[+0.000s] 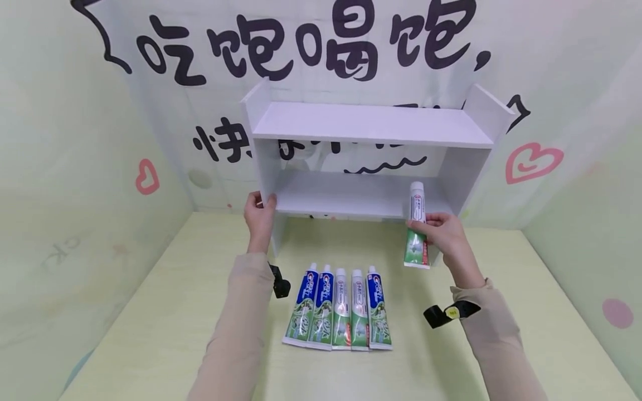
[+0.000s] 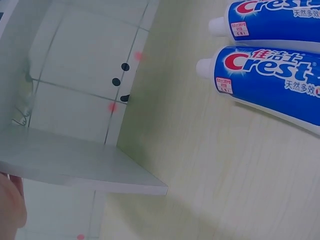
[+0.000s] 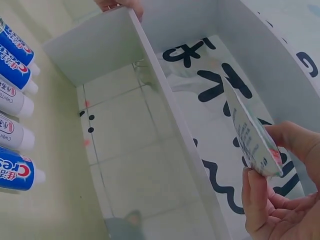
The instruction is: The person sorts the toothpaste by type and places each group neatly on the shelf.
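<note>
My right hand (image 1: 446,236) pinches a white-and-green toothpaste tube (image 1: 416,248) between thumb and fingers, its cap up. The tube is at the right end of the lower board of a white shelf unit (image 1: 351,192); in the right wrist view this tube (image 3: 252,142) appears nearly edge-on. With thumb at the front and fingers behind, my left hand (image 1: 259,223) grips the unit's left side panel. Several toothpaste tubes (image 1: 341,312) lie side by side on the table below, caps toward the unit: blue-and-green Crest tubes (image 2: 270,80) and white-and-green ones.
The pale yellow table (image 1: 165,312) extends to both sides of the tubes. Behind the unit stands a white wall (image 1: 311,83) with black lettering. The unit's upper board (image 1: 371,120) runs between two raised side panels. A black strap camera (image 1: 451,312) sits on the right wrist.
</note>
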`<control>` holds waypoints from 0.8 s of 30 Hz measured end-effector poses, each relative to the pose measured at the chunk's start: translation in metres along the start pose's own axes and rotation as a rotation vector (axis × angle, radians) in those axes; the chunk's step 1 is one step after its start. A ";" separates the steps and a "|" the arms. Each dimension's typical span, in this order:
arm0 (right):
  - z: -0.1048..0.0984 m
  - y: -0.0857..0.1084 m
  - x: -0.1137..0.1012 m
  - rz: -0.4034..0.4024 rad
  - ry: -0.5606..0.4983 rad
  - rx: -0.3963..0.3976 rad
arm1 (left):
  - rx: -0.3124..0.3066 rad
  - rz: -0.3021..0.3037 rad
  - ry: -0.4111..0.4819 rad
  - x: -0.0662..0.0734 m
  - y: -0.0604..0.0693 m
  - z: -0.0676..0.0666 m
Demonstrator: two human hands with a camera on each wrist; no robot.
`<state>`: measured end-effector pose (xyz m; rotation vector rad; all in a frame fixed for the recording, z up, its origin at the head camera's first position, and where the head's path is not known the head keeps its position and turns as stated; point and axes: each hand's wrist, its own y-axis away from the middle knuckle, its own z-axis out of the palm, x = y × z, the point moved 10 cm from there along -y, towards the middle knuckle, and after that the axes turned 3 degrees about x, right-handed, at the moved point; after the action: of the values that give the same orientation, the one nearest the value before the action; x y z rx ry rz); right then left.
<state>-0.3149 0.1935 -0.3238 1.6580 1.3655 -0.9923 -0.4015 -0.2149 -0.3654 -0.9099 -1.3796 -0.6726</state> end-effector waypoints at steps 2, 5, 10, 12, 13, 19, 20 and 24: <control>-0.001 -0.005 -0.003 0.001 -0.005 0.005 | 0.002 -0.012 -0.001 -0.002 0.001 -0.001; -0.003 -0.012 -0.006 0.002 -0.010 0.021 | 0.001 -0.028 0.008 -0.004 0.001 -0.002; -0.008 -0.024 -0.009 0.007 -0.014 0.048 | -0.003 -0.034 0.028 -0.005 0.001 0.000; -0.010 -0.027 -0.009 0.013 -0.018 0.050 | 0.001 -0.027 0.024 -0.004 0.001 0.000; -0.011 -0.029 -0.009 0.014 -0.022 0.049 | 0.004 -0.022 0.019 -0.004 0.001 0.000; -0.010 -0.038 -0.011 0.008 -0.052 0.033 | 0.021 -0.005 0.009 -0.001 0.001 0.000; -0.010 -0.040 -0.012 0.008 -0.056 0.032 | 0.023 -0.004 0.013 -0.001 0.002 0.000; -0.008 -0.046 -0.013 0.006 -0.077 0.057 | 0.019 -0.004 0.016 -0.001 0.002 -0.001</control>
<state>-0.3615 0.2021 -0.3125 1.6473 1.2911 -1.0897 -0.4000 -0.2147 -0.3664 -0.8855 -1.3720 -0.6674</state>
